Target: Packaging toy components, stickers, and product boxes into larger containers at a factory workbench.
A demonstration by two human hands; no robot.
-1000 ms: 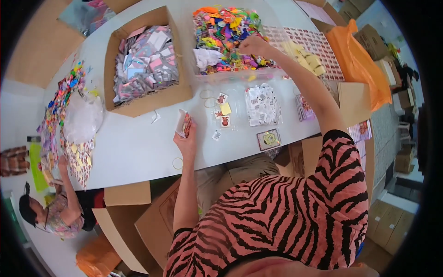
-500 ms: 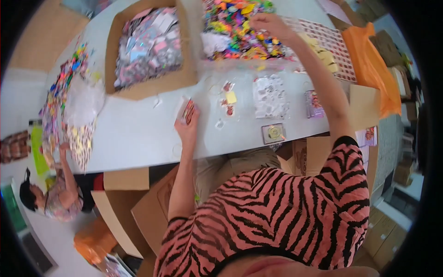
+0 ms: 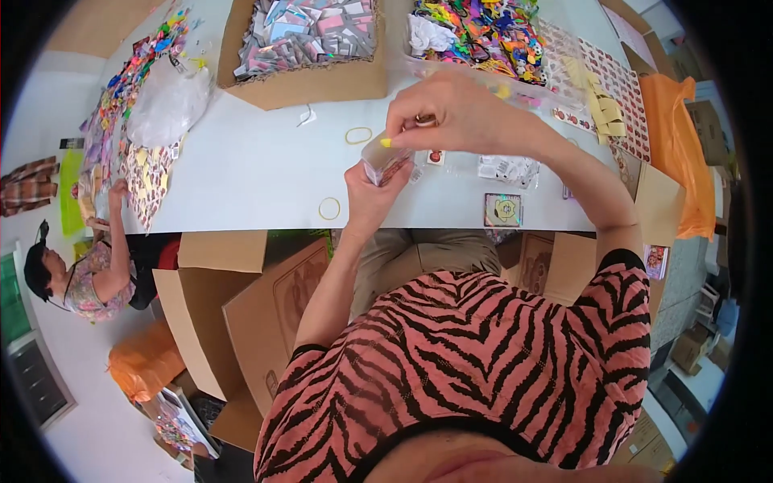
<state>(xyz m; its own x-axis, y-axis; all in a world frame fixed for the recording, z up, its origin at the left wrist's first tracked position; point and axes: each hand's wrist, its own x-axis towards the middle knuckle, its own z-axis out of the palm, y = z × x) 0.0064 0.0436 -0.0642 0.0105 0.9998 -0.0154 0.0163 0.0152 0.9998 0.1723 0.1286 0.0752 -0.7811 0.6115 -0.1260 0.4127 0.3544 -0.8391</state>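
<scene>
A small clear plastic bag (image 3: 374, 154) with red printed pieces inside is held upright in my left hand (image 3: 372, 200), over the near middle of the table. My right hand (image 3: 463, 113) pinches a small yellow piece (image 3: 386, 142) right at the bag's open mouth; its exact kind is too small to tell. Beyond my right hand stands a clear plastic tub (image 3: 451, 74) heaped with small bright toys (image 3: 491, 36). A little red-printed card (image 3: 436, 158) lies partly under my right wrist. Clear packets with black-and-white print (image 3: 509, 171) rest beneath the right forearm.
A cardboard box (image 3: 314, 87) full of pink and grey packets stands at the back. Rubber bands (image 3: 329, 218) and a square yellow-figure card (image 3: 503, 211) lie on the table. Sticker sheets (image 3: 632, 101) and an orange bag (image 3: 676, 153) are at right. A co-worker (image 3: 101, 278) works at left.
My right hand has come back from the toy tub to the bag, bringing the yellow piece. My left hand has moved right with the bag. The view has shifted.
</scene>
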